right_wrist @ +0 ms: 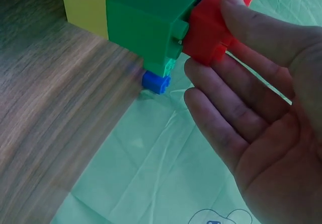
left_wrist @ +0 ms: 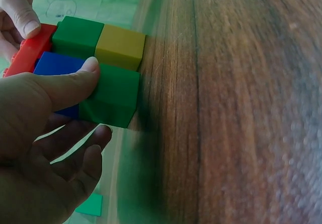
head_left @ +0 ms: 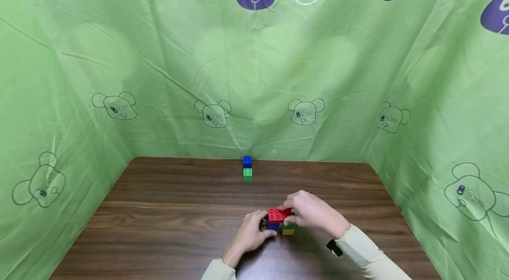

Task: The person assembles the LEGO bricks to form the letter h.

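A red toy building brick (head_left: 274, 215) lies across the tops of two short stacks standing side by side on the table. My right hand (head_left: 312, 213) pinches its right end, thumb on one side and fingers on the other. One stack has a blue brick (left_wrist: 58, 63) over a green brick (left_wrist: 113, 95). My left hand (head_left: 250, 232) holds that stack, its thumb across the blue brick and onto the green one. The other stack is a green brick (right_wrist: 148, 20) over a yellow brick (right_wrist: 88, 5). In the right wrist view, studs show between this green brick and the red one.
Farther back on the wooden table (head_left: 179, 196), near its rear edge, sit a light green brick (head_left: 248, 175) and a blue brick (head_left: 247, 162). Green printed cloth (head_left: 254, 72) hangs behind the table and along both sides. A small black device (head_left: 334, 248) is at the right wrist.
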{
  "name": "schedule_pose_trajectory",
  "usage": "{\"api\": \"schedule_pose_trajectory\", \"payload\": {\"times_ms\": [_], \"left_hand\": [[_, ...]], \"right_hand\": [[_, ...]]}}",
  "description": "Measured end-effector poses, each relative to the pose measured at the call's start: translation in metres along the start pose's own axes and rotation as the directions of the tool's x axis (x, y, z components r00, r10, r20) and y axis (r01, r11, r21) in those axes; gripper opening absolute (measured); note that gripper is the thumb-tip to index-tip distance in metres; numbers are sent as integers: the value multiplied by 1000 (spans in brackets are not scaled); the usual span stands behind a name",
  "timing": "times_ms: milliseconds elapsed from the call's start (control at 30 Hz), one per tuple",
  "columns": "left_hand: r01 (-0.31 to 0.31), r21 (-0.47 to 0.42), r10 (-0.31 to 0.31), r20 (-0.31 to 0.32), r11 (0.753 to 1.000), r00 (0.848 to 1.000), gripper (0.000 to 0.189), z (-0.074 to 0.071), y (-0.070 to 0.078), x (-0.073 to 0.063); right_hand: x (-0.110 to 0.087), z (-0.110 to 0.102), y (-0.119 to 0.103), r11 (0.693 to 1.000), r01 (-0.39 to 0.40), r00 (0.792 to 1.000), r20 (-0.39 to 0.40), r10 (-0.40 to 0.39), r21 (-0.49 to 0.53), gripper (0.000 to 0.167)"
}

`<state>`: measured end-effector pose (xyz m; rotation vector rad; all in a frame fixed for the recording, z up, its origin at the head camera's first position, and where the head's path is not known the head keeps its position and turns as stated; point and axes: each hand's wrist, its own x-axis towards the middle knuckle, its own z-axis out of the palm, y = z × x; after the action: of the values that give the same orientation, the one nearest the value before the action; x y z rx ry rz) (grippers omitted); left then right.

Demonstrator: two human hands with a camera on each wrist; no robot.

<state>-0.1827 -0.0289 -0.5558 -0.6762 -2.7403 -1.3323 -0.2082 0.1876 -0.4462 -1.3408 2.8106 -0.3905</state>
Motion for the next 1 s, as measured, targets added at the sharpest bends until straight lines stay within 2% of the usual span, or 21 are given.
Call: {"api": "schedule_pose_trajectory", "payload": {"times_ms": [267, 400, 667, 1000], "left_hand": [[1, 15, -1, -5, 1000, 1000, 26, -2, 1, 2], [-4, 19, 4, -10, 1000, 1000, 26, -4, 2, 2], [2, 15, -2, -8, 1000, 1000, 25, -5, 4, 2], [1, 29, -1, 3, 1000, 1000, 25, -7, 7, 1]], "right_hand": [[4, 4, -1, 999, -2, 998, -56, -1, -45, 23], [6, 5, -3, 999, -18, 998, -59, 15, -48, 23], [8, 5, -8, 995, -79, 995, -63, 75, -58, 14], [6, 14, -17, 986, -149, 981, -135, 139, -73, 17]]}}
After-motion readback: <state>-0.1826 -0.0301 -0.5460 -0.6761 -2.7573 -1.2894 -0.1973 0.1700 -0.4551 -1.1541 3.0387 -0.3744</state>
